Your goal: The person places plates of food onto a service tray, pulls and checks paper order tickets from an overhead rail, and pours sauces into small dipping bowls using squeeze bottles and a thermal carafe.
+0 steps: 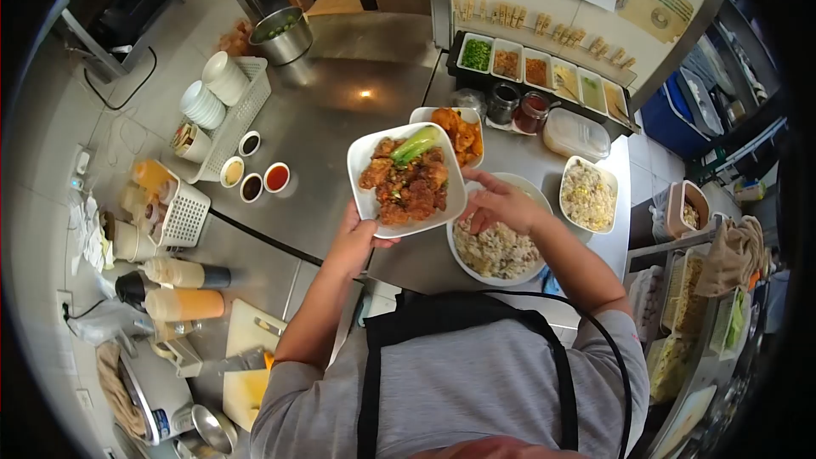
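My left hand [361, 236] grips the lower left corner of a white square bowl [363, 195], thumb on its rim. The bowl holds browned fried pieces [412, 191] with a green vegetable piece [415, 146] on top. At the bowl's right side is my right hand [501, 204], its fingers partly spread and nothing in them, above a large round bowl of fried rice [497, 251]. Behind the held bowl, partly covered by it, stands another white bowl with orange-coated pieces [459, 132].
A square bowl of rice [586, 195] stands at the right. Sauce cups [277, 177] sit left of centre, near a white basket [255, 89]. Along the back are a topping rack [535, 70], jars and a lidded container [576, 134]. Squeeze bottles [174, 304] lie at the left.
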Motion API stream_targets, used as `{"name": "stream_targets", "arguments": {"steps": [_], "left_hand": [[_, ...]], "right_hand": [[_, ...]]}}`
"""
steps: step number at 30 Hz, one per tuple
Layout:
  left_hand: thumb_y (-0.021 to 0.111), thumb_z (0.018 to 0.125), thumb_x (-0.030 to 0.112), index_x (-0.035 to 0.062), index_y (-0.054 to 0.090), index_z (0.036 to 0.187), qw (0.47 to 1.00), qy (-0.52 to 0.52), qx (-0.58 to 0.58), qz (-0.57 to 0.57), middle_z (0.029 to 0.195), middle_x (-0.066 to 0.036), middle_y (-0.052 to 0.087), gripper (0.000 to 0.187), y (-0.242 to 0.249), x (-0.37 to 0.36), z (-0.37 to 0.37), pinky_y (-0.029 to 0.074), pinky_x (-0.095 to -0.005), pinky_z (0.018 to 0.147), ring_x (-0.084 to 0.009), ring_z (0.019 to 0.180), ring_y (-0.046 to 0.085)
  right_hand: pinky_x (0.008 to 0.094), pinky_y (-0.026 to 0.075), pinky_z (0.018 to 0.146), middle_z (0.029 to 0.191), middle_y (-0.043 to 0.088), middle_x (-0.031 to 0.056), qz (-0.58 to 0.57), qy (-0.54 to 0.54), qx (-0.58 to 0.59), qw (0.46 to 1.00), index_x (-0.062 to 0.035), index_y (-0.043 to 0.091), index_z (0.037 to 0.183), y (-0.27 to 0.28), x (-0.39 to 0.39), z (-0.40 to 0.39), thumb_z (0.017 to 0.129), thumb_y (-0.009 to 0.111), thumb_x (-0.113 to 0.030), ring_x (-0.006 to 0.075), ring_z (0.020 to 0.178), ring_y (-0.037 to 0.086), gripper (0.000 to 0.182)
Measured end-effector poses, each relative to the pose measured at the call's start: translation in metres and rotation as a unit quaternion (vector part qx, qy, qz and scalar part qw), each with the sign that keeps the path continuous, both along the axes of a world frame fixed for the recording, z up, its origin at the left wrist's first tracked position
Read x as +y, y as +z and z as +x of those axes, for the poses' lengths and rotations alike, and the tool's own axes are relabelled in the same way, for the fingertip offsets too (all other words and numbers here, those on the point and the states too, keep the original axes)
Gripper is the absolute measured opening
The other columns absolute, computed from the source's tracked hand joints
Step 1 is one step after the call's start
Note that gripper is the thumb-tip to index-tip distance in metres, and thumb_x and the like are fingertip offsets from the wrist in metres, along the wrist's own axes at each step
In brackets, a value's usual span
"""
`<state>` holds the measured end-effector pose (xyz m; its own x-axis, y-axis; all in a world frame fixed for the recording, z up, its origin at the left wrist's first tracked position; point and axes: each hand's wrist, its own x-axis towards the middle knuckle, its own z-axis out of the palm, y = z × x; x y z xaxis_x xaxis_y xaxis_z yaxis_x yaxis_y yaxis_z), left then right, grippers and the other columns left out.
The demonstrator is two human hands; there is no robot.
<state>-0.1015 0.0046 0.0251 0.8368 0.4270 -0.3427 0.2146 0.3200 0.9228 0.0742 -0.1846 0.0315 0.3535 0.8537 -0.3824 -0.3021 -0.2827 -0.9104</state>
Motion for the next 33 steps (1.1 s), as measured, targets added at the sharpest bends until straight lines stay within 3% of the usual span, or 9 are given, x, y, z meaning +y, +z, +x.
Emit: {"name": "stream_targets", "arguments": {"steps": [7, 9, 12, 13, 14, 15, 17, 24, 33], "left_hand": [[0.033, 0.07, 0.002, 0.0009, 0.028, 0.117, 0.998, 0.049, -0.036, -0.003, 0.096, -0.017, 0.053, 0.048, -0.006, 0.05, 0.005, 0.049, -0.0271, 0.054, -0.0239, 0.07, 0.059], [0.033, 0.07, 0.002, 0.0002, 0.029, 0.117, 0.998, 0.057, -0.039, 0.006, 0.096, -0.017, 0.053, 0.047, -0.006, 0.052, 0.01, 0.05, -0.026, 0.053, -0.0226, 0.07, 0.059], [0.032, 0.07, 0.002, 0.0009, 0.03, 0.117, 0.998, 0.046, -0.039, 0.03, 0.097, -0.016, 0.054, 0.047, -0.012, 0.05, 0.022, 0.05, -0.0252, 0.053, -0.0217, 0.069, 0.059], [0.032, 0.07, 0.002, 0.0011, 0.03, 0.117, 0.998, 0.038, -0.036, 0.023, 0.096, -0.016, 0.054, 0.047, -0.012, 0.048, 0.026, 0.05, -0.0251, 0.053, -0.0219, 0.069, 0.059], [0.032, 0.07, 0.002, 0.0013, 0.031, 0.116, 0.999, 0.028, -0.032, 0.014, 0.096, -0.016, 0.054, 0.046, -0.013, 0.042, 0.034, 0.05, -0.025, 0.053, -0.022, 0.069, 0.059], [0.032, 0.07, 0.002, 0.0014, 0.031, 0.116, 0.999, 0.017, -0.03, 0.006, 0.096, -0.016, 0.054, 0.046, -0.013, 0.036, 0.041, 0.05, -0.0249, 0.052, -0.0221, 0.069, 0.059], [0.031, 0.07, 0.001, 0.0026, 0.03, 0.116, 1.0, 0.013, -0.022, -0.005, 0.095, -0.016, 0.054, 0.045, -0.008, 0.024, 0.051, 0.05, -0.0248, 0.053, -0.0218, 0.067, 0.059], [0.031, 0.072, 0.0, 0.0028, 0.029, 0.113, 0.999, -0.037, -0.021, 0.0, 0.092, -0.016, 0.053, 0.041, -0.011, 0.011, 0.069, 0.048, -0.0249, 0.052, -0.0199, 0.063, 0.058], [0.032, 0.074, 0.003, 0.0048, 0.028, 0.113, 0.998, -0.061, -0.003, -0.026, 0.091, -0.015, 0.055, 0.039, -0.024, 0.001, 0.083, 0.048, -0.0258, 0.053, -0.0209, 0.064, 0.059]], "right_hand": [[0.0191, 0.042, 0.05, 0.076, 0.058, 0.0038, -0.071, -0.161, -0.194, 0.965, -0.0052, 0.048, 0.107, -0.013, -0.003, 0.109, 0.083, 0.046, -0.017, 0.0092, 0.057, 0.053, 0.028], [0.0217, 0.042, 0.051, 0.07, 0.057, 0.0033, -0.006, -0.237, -0.275, 0.932, -0.0052, 0.05, 0.104, -0.018, -0.012, 0.151, 0.079, 0.052, -0.015, 0.011, 0.059, 0.053, 0.027], [0.0258, 0.044, 0.055, 0.073, 0.054, 0.0053, -0.02, -0.108, -0.506, 0.856, -0.0079, 0.053, 0.1, 0.037, 0.017, 0.134, 0.074, 0.058, -0.014, 0.0156, 0.061, 0.055, 0.027], [0.0291, 0.045, 0.06, 0.081, 0.052, 0.0077, 0.067, -0.081, -0.605, 0.789, -0.0117, 0.056, 0.096, 0.045, 0.032, 0.121, 0.071, 0.059, -0.013, 0.0206, 0.067, 0.055, 0.025], [0.0317, 0.045, 0.066, 0.088, 0.05, 0.0083, 0.024, -0.002, -0.621, 0.784, -0.015, 0.056, 0.095, 0.057, 0.047, 0.11, 0.07, 0.06, -0.015, 0.0227, 0.076, 0.054, 0.025], [0.0332, 0.045, 0.068, 0.087, 0.05, 0.008, 0.068, 0.038, -0.65, 0.756, -0.0154, 0.056, 0.094, 0.053, 0.063, 0.106, 0.069, 0.061, -0.017, 0.0244, 0.083, 0.052, 0.026], [0.0343, 0.043, 0.072, 0.089, 0.05, 0.0084, 0.066, 0.096, -0.733, 0.67, -0.0144, 0.056, 0.092, 0.041, 0.085, 0.105, 0.066, 0.062, -0.017, 0.0253, 0.087, 0.051, 0.027], [0.0332, 0.043, 0.072, 0.094, 0.051, 0.0096, -0.122, 0.212, -0.791, 0.56, -0.0129, 0.059, 0.087, 0.042, 0.095, 0.109, 0.065, 0.057, -0.014, 0.0248, 0.09, 0.052, 0.022], [0.0335, 0.044, 0.062, 0.072, 0.056, 0.0086, -0.164, 0.207, -0.788, 0.556, -0.0029, 0.056, 0.074, 0.072, 0.073, 0.077, 0.06, 0.057, -0.026, 0.0229, 0.069, 0.057, 0.027]]}}
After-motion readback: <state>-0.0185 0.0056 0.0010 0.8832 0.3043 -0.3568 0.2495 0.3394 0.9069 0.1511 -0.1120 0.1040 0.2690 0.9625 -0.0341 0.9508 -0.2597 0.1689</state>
